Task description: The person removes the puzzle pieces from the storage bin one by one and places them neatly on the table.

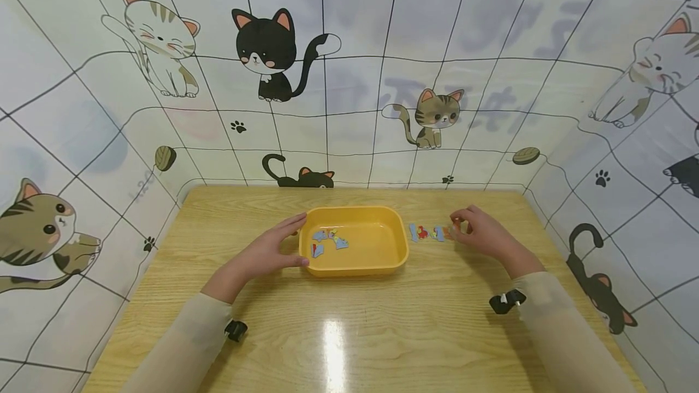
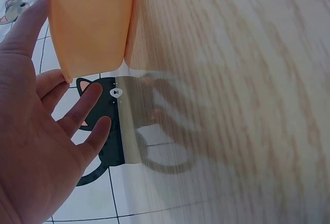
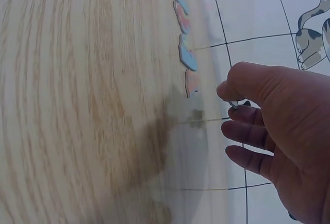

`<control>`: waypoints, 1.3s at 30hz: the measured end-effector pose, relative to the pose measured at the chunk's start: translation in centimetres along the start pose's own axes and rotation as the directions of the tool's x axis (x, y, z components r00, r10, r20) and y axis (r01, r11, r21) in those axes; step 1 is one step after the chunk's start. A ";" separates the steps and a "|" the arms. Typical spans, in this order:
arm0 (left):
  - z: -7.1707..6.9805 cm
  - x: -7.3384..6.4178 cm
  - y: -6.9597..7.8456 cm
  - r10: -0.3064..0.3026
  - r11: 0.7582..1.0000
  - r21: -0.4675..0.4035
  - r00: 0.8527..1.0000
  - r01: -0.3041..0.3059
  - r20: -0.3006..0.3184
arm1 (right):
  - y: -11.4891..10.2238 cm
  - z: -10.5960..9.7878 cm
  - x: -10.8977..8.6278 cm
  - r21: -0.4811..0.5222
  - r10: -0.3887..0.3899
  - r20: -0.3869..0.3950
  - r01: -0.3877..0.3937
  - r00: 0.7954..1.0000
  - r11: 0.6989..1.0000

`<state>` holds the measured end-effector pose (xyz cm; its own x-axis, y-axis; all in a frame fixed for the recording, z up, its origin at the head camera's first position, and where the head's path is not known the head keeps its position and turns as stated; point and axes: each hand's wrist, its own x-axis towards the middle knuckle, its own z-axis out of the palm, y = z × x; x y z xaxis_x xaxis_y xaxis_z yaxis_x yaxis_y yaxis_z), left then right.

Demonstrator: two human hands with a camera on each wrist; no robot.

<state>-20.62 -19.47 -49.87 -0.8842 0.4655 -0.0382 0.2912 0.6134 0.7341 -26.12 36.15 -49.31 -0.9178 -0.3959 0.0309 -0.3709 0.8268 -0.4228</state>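
A yellow tray [image 1: 377, 262] stands on the table with several small jigsaw puzzle pieces [image 1: 318, 251] at its left side. My left hand [image 1: 267, 251] touches the tray's left end, thumb toward the near corner and fingers toward the far one. Its fingers are mostly straight in the left wrist view. Right of the tray, several puzzle pieces [image 3: 186, 53] lie in a row, blue, red and orange in colour. At the row's right end, my right hand [image 1: 483, 235] pinches a small piece between thumb and index finger. Only a thin edge of this puzzle piece [image 3: 234, 104] shows.
The wooden table [image 1: 284, 332] ends at a cloth backdrop [image 1: 360, 90] printed with cats and grid lines, which rises behind and along both sides. Dark wrist devices [image 1: 508, 301] sit at both sleeves.
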 end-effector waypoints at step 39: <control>0.0 0.0 -0.2 0.003 1.000 0.004 1.000 -0.003 0.003 | 1.0 1.1 -0.2 0.005 0.012 0.053 -0.013 0.999 1.000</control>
<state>-20.67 -19.55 -50.03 -0.8823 0.4692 -0.0375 0.2956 0.6144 0.7316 -26.19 36.62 -50.74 -0.9136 -0.4061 -0.0221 -0.3585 0.8298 -0.4277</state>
